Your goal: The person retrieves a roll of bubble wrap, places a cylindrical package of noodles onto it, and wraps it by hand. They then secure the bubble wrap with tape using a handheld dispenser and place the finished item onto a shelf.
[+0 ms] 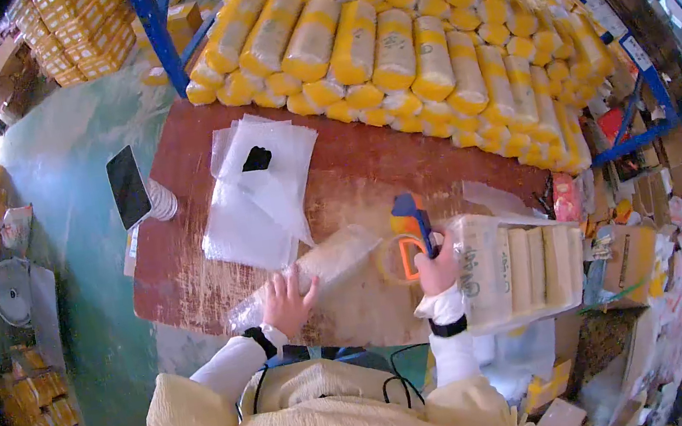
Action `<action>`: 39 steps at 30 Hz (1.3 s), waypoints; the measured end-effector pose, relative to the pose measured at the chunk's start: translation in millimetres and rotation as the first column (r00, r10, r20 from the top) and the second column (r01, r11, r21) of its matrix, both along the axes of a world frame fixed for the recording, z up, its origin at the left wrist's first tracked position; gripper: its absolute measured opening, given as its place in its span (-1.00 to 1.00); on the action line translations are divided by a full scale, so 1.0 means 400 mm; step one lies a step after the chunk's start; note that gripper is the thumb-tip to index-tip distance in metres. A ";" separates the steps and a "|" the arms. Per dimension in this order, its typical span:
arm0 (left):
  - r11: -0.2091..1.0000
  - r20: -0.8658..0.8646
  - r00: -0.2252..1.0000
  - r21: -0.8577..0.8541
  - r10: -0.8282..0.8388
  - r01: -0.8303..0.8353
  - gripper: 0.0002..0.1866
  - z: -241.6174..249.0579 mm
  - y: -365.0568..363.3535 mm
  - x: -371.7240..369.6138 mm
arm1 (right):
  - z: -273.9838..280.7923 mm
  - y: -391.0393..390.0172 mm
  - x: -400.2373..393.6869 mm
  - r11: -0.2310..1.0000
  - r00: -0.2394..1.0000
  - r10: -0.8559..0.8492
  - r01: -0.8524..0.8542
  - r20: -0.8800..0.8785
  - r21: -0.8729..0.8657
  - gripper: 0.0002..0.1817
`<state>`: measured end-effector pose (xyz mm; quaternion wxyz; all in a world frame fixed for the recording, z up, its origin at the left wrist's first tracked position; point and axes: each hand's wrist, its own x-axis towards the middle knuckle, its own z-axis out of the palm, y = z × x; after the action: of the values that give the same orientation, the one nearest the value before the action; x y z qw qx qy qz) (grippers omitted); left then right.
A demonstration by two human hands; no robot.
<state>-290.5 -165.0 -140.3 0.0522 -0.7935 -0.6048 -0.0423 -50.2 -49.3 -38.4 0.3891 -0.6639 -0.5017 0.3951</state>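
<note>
The left hand point(288, 297) lies flat, fingers spread, on a long clear plastic package point(314, 272) that lies at a slant across the near part of the bench point(193, 267). It presses the package down; it does not clamp around it. The right hand point(437, 267) is closed on an orange and blue tape dispenser point(408, 234), which sits at the right end of the package, touching or just beside it; the exact contact is hard to tell.

To tape that end well, the flat palm should keep the package from rolling or sliding while the dispenser draws across, and the pressing hand belongs near enough to the worked end to steady it yet apart from the blade. The pull seems best kept low and along the package, so the tape lies smooth.

A loose stack of clear bags point(257, 194) lies farther back on the bench, a phone point(129, 186) at the left edge, packed bundles point(520, 267) just right of the dispenser.
</note>
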 end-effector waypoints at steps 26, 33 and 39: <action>0.945 0.312 0.915 -0.281 0.255 -0.168 0.07 -0.033 0.047 -0.019 | -0.122 -0.227 -0.154 0.829 0.470 0.474 -0.523 0.745 -0.198 -0.15; 0.958 -0.074 0.987 -0.239 0.144 -0.158 0.03 0.010 0.015 -0.002 | -0.082 -0.275 -0.119 0.805 0.495 0.509 -0.563 0.704 -0.186 -0.16; 0.808 0.261 0.950 -0.589 0.172 0.015 0.04 0.067 0.066 -0.044 | -0.040 -0.284 -0.106 0.791 0.452 0.580 -0.511 0.678 -0.336 -0.22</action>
<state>-308.0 -138.5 -113.3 -0.2851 -0.7289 -0.6219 0.0268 -92.4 -162.7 -54.2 -0.0309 -0.5840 -0.7843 0.2069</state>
